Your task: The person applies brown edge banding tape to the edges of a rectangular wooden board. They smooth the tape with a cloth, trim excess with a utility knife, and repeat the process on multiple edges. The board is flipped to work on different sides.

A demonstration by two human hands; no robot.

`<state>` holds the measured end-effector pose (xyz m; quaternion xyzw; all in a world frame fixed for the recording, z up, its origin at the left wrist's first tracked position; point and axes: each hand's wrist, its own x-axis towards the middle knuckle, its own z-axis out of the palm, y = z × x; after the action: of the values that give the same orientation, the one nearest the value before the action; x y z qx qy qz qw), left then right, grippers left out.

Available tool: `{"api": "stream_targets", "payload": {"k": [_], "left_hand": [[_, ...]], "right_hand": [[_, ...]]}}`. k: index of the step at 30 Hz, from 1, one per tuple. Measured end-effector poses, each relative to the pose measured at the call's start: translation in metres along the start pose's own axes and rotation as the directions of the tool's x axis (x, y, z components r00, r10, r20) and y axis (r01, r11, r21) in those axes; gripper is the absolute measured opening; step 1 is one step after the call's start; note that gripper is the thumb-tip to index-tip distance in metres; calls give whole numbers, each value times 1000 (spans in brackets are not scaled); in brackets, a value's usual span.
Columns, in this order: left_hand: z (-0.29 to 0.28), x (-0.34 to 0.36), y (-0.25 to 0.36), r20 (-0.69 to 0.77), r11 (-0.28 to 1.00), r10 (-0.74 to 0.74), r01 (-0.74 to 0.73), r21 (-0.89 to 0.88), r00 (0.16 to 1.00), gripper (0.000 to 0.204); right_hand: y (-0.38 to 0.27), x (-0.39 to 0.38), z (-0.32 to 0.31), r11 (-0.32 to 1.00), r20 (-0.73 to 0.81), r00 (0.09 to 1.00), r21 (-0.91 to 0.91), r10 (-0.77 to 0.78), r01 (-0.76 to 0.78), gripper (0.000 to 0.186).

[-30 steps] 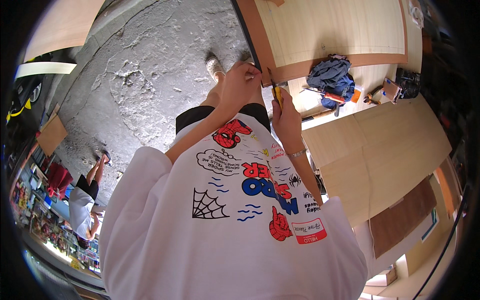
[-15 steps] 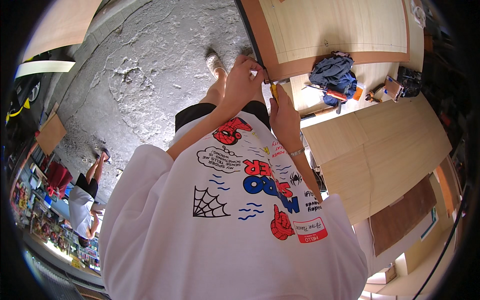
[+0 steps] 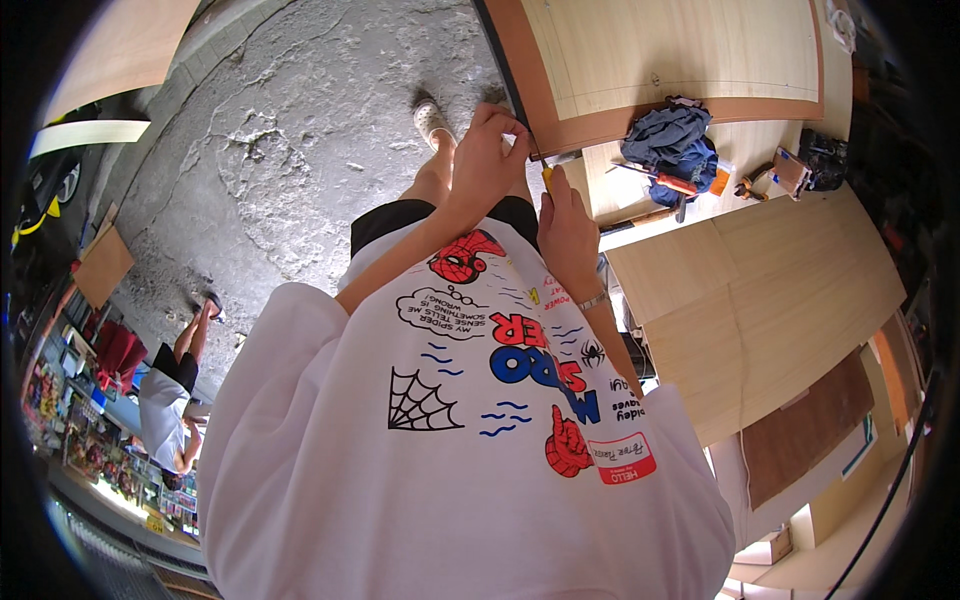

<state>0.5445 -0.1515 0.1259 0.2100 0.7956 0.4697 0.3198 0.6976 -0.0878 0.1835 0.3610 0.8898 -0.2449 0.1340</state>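
Observation:
A pale wooden panel (image 3: 690, 55) with a brown border and a black strip (image 3: 505, 62) along its left edge lies ahead of me on the right. My left hand (image 3: 490, 155) is closed in a pinch at the panel's near left corner, seemingly on the end of the black strip. Just right of it, my right hand (image 3: 568, 228) grips a yellow-handled cutter (image 3: 547, 177). The cutter's thin dark blade points up to that corner, close beside the left fingertips. Most of its handle is hidden in my palm.
Dark bundled cloth (image 3: 668, 140), a red-handled screwdriver (image 3: 676, 185) and pliers (image 3: 750, 186) lie right of my hands. Plywood sheets (image 3: 760, 290) sit nearer on the right. Cracked concrete floor (image 3: 290, 130) spreads left, where another person (image 3: 165, 415) is, by shelves.
Less of the cutter's yellow handle shows now, and my right hand has shifted slightly. My left hand keeps its pinch at the corner. The whole view has moved a little.

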Motion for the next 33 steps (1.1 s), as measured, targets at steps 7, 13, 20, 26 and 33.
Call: {"api": "stream_targets", "payload": {"k": [7,13,20,26,33], "left_hand": [[1,-1,1,-29,1000,21,-21,-12,999,12],[6,-1,-5,-82,999,32,-35,-31,996,13],[9,-3,-11,-85,995,70,-75,-66,994,14],[8,-1,-8,-101,995,81,-87,-53,992,14],[6,-2,-5,-61,997,55,-58,-43,997,11]], "right_hand": [[15,-25,8,999,44,998,25,44,-45,49],[20,-30,15,1000,-55,998,28,-8,10,48],[21,-23,20,998,-104,994,52,-41,47,47],[26,-30,27,1000,-85,996,18,-15,17,47],[33,-38,24,985,-132,988,146,-76,95,48]]}}
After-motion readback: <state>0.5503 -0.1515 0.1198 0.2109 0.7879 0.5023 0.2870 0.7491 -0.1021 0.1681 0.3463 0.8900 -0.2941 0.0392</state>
